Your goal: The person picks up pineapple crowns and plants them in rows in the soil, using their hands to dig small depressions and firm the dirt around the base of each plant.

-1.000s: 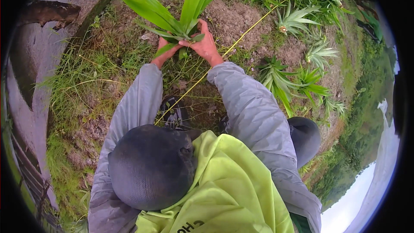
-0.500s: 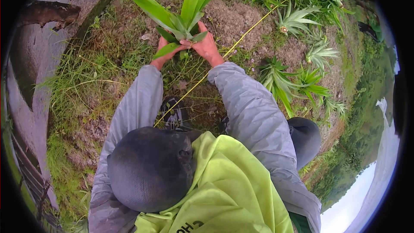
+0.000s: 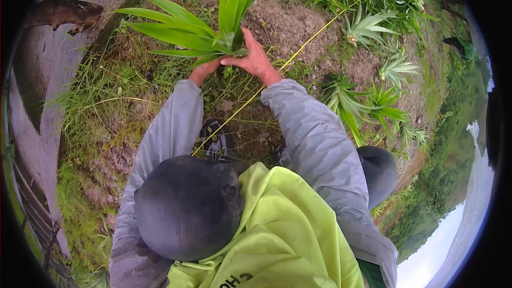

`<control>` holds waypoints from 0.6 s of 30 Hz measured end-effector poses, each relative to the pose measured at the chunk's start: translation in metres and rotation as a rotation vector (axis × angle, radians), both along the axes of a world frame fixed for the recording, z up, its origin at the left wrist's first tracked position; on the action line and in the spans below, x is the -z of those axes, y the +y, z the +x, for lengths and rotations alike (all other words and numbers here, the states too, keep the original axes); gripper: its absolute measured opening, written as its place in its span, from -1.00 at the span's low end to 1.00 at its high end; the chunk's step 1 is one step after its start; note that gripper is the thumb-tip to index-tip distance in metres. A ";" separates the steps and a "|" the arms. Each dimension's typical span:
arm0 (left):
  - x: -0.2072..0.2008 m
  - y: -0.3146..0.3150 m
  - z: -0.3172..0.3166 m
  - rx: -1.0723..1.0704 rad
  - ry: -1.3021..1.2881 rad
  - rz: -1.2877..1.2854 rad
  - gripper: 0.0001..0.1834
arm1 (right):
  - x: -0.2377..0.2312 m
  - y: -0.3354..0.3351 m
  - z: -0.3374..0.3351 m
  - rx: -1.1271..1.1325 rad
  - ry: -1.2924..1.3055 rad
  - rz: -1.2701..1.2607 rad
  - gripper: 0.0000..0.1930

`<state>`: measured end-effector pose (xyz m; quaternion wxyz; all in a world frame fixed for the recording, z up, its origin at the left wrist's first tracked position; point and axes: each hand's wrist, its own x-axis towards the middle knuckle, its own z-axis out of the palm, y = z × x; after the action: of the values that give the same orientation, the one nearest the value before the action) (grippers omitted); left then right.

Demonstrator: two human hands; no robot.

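A young pineapple plant (image 3: 194, 38) with long bright green leaves stands between my two hands, at the upper middle of the head view, over the soil. My right hand (image 3: 253, 57) curves round the right side of its base, thumb stretched toward the left hand. On the other side, my left hand (image 3: 207, 68) grips the base from below the leaves, which cover most of its fingers. The very bottom of the plant, where it meets the ground, is hidden by hands and weeds.
A taut yellow cord (image 3: 309, 40) runs diagonally past my right hand to my feet. Several loose pineapple plants (image 3: 354, 37) lie to the right. Weeds (image 3: 101, 101) and a concrete edge (image 3: 114, 18) are on the left. My dark knees (image 3: 186, 208) rise in front.
The plant has turned and tilted slightly left, its left leaves fanning out lower. My left hand is more covered by leaves; both hands stay at the base.
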<state>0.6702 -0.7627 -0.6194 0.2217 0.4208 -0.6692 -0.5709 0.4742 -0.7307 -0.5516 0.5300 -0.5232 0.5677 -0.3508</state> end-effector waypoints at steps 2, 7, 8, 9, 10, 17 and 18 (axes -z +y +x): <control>0.002 0.005 0.002 -0.062 0.144 0.149 -0.34 | -0.005 0.000 0.002 0.012 -0.007 -0.014 0.20; 0.012 0.013 -0.007 -0.374 0.867 0.731 -0.47 | -0.009 -0.002 0.008 0.098 0.090 -0.088 0.18; 0.014 0.013 -0.004 -0.362 0.811 0.633 -0.51 | -0.012 -0.002 0.011 0.106 0.084 -0.086 0.17; 0.015 0.011 0.002 -0.286 0.576 0.345 -0.49 | -0.016 -0.003 0.014 0.113 0.077 -0.084 0.15; 0.015 0.006 0.009 -0.208 0.336 0.060 -0.47 | -0.020 -0.004 0.020 0.120 0.062 -0.068 0.13; -0.006 0.002 -0.004 -0.103 0.190 -0.021 -0.32 | -0.012 0.002 0.015 0.136 0.190 -0.045 -0.04; -0.008 0.003 -0.004 -0.136 0.188 -0.035 -0.29 | -0.012 0.000 0.015 0.125 0.199 -0.045 -0.06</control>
<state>0.6663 -0.7595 -0.6116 0.3292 0.4060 -0.6252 -0.5796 0.4895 -0.7306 -0.5397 0.4362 -0.5308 0.6410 -0.3422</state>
